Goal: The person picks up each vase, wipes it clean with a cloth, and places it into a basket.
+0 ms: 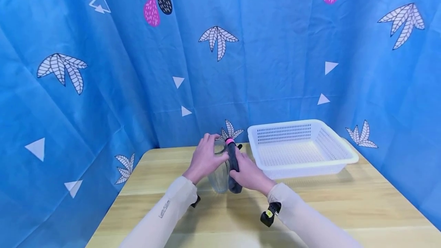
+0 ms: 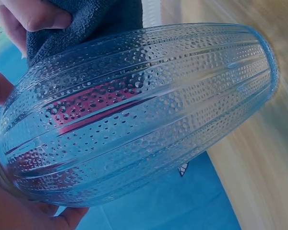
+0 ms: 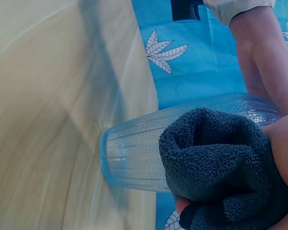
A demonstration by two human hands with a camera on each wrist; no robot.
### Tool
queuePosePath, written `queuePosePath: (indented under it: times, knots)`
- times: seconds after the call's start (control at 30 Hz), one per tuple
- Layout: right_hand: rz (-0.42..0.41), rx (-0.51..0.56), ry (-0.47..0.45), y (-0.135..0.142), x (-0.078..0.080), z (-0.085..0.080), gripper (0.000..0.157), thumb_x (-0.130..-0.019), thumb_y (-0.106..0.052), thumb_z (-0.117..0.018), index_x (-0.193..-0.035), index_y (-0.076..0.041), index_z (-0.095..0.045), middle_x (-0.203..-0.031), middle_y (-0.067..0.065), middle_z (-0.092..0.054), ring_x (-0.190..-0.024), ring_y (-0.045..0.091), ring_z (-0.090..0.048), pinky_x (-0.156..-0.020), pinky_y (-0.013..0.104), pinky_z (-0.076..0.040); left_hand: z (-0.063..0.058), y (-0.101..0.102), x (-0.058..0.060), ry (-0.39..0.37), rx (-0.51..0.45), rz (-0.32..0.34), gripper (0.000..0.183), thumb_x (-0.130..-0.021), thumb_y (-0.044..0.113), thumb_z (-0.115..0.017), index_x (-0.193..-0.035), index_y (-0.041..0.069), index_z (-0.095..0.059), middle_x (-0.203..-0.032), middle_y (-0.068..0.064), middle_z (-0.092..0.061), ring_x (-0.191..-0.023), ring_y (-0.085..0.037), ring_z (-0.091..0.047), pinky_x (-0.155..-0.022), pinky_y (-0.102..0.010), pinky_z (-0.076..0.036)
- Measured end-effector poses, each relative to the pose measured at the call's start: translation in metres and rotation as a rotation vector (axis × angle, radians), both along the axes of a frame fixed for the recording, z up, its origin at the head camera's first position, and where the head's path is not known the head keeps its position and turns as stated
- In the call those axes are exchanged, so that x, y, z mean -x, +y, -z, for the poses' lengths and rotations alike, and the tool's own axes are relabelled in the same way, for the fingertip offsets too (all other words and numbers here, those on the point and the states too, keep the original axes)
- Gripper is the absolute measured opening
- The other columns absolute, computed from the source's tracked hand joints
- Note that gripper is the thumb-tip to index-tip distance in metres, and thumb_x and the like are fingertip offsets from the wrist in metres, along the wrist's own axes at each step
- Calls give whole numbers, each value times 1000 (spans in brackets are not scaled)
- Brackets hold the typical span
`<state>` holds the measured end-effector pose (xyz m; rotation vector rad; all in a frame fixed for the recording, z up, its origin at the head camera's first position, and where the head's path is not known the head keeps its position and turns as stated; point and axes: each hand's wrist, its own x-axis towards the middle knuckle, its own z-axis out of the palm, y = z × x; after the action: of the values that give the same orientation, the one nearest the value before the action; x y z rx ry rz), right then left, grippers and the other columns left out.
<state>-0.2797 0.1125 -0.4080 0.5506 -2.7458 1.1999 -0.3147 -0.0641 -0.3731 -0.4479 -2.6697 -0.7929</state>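
Note:
My left hand [image 1: 206, 157] grips the rim of a clear glass vase [image 1: 219, 177], with fingers and thumb spread around its top. The vase has lengthwise ribs and a dimpled surface [image 2: 149, 105]. It is upright, its narrow base right at the wooden table. Held in my right hand [image 1: 250, 172] is a dark grey terry cloth [image 3: 221, 158], bunched up and pressed close along the vase's right side. Something pink [image 1: 229, 141] shows at the cloth's upper end, and pink also appears through the glass in the left wrist view.
A white plastic basket [image 1: 303, 169] with slotted walls stands at the back right of the wooden table [image 1: 344, 209]. Behind the table hangs a blue patterned curtain [image 1: 275, 87]. Both wrists wear black straps, the right one [image 1: 270, 213] with a yellow spot.

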Motion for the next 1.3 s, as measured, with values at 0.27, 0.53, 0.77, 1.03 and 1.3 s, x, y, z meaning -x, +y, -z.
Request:
queuePosePath:
  times: [0.27,0.53,0.77,1.03,1.3]
  knots:
    - [-37,13,-25,-6,2,4,84,-92,-14,-63,-161,-9,-17,-136,26,-52,-106,30,-63,-87,48,-56,3,-10,-2,8,12,-13,69,-85,48,-68,-143,16,-48,-127,-2,-51,-112,-20,-49,-90,-39,-49]
    - [-63,16,-11,-14,10,4,82,-93,-15,-63,-161,-9,-18,-135,25,-54,-108,30,-63,-89,48,-56,1,-17,-2,12,-8,-41,68,-84,45,-70,-142,15,-50,-125,-1,-50,-111,-22,-48,-92,-41,-48]
    - [-40,54,-1,-11,6,18,85,-90,-13,-68,-161,-16,-21,-135,22,-55,-108,30,-63,-88,51,-56,12,-11,-5,-16,-17,-27,69,-86,47,-69,-144,14,-49,-125,-3,-51,-112,-22,-48,-92,-41,-48]
    - [19,94,61,-10,10,18,99,-83,-7,-72,-163,-18,-14,-144,24,-49,-111,32,-61,-90,50,-54,5,-3,-3,28,-26,5,69,-87,47,-68,-145,14,-48,-125,-2,-51,-111,-21,-47,-93,-41,-47]
    - [12,56,82,-9,16,13,99,-82,0,-69,-162,-27,-18,-145,19,-51,-118,31,-58,-91,49,-51,0,-4,2,25,-33,18,70,-86,45,-69,-145,15,-47,-128,-2,-52,-114,-21,-48,-96,-42,-47]
